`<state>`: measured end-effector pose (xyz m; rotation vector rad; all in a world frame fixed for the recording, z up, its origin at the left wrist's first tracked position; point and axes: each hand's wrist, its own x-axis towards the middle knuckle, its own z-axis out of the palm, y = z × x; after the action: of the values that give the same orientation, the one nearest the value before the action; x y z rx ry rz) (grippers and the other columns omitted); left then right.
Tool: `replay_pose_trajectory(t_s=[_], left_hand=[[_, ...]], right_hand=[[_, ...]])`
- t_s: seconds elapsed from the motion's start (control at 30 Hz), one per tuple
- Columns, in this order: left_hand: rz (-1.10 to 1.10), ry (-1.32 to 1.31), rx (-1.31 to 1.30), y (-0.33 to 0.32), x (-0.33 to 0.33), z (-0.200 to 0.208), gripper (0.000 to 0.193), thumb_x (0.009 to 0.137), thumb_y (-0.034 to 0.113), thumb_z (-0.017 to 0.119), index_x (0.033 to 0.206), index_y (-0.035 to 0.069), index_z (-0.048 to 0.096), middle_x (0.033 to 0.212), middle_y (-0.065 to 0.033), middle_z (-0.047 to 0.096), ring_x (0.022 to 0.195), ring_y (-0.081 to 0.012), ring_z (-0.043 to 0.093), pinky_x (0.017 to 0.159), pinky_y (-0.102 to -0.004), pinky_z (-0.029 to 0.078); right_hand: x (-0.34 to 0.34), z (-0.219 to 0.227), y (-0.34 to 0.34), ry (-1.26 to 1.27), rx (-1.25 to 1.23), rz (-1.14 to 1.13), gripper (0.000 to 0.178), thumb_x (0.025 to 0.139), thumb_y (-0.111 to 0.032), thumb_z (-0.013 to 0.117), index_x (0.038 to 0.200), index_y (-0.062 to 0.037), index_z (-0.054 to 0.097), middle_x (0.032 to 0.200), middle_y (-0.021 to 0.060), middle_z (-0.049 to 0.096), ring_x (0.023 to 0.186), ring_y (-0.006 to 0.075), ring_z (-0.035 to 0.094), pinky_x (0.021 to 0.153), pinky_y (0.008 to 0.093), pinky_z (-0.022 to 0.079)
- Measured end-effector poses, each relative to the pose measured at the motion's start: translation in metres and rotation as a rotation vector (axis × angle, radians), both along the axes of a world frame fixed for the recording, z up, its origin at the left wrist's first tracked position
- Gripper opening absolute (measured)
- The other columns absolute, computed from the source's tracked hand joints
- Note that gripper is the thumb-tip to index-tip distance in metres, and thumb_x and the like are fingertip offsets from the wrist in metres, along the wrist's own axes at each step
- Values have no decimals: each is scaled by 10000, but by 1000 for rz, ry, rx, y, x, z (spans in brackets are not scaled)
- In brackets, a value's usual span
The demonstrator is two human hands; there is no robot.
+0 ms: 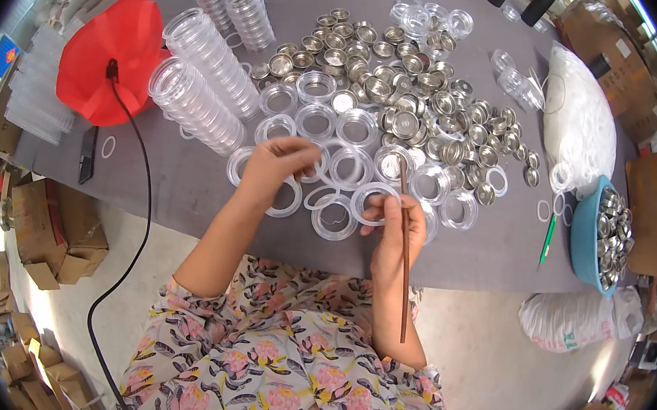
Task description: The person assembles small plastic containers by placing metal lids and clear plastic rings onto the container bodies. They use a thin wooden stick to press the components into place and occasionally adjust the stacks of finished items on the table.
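My left hand (281, 161) is closed in a pinch at the edge of a thin translucent ring (341, 144), above the clear plastic round pieces on the table. In my right hand (399, 229) are a slim brown stick (403, 279), slanting down past the wrist, and a clear plastic ring-shaped lid (355, 209) gripped at its side. Around both hands lie several more clear round lids (317, 120), some overlapping. A loose thin ring (321, 198) rests between the hands. Just beyond, a silver metal cup (389, 163) sits inside one clear piece.
A heap of small silver metal cups (403, 86) spreads across the middle. Tall stacks of clear containers (203, 106) and a red bag (109, 57) with a black cable stand left. At right are a white plastic sack (579, 110), a blue basin (584, 241) and a green pen (548, 240).
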<state>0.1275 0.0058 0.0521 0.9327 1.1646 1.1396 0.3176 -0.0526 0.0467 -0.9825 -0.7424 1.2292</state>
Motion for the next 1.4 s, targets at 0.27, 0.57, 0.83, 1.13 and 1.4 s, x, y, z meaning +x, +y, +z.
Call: replay_pose_trajectory(t_s=[0.27, 0.57, 0.83, 1.13, 1.4], left_hand=[[508, 1116, 821, 72, -28, -12, 107, 729, 61, 654, 836, 67, 649, 772, -42, 583, 686, -174, 578, 577, -281, 440], [227, 1318, 704, 59, -25, -16, 120, 724, 122, 669, 832, 72, 657, 791, -61, 604, 722, -221, 574, 634, -323, 450], [-474, 162, 145, 4, 32, 29, 212, 756, 141, 698, 894, -17, 663, 791, -20, 645, 678, -55, 553, 577, -189, 413], [350, 523, 520, 81, 8, 11, 87, 741, 93, 686, 804, 32, 685, 755, -37, 636, 660, -101, 567, 594, -234, 434], [133, 1416, 847, 112, -13, -20, 88, 690, 119, 663, 764, 72, 673, 772, -51, 605, 763, -261, 570, 687, -378, 443]], right_hand=[[0, -2, 0, 61, 33, 30, 74, 883, -98, 542, 912, -35, 516, 821, 104, 629, 643, 119, 596, 460, 235, 485], [8, 1, 4, 21, 31, 37, 56, 881, -76, 534, 893, -22, 528, 807, 92, 628, 643, 110, 593, 462, 218, 476], [0, -4, 10, 2, 50, 100, 72, 886, -80, 529, 894, -11, 547, 810, 63, 626, 677, 104, 597, 481, 203, 479], [16, 3, 6, -74, 138, -57, 127, 908, -46, 460, 984, 17, 539, 968, 113, 613, 815, 143, 601, 606, 233, 498], [28, 1, 2, -61, 139, -64, 120, 908, -41, 457, 974, 18, 537, 919, 120, 622, 778, 135, 600, 590, 230, 486]])
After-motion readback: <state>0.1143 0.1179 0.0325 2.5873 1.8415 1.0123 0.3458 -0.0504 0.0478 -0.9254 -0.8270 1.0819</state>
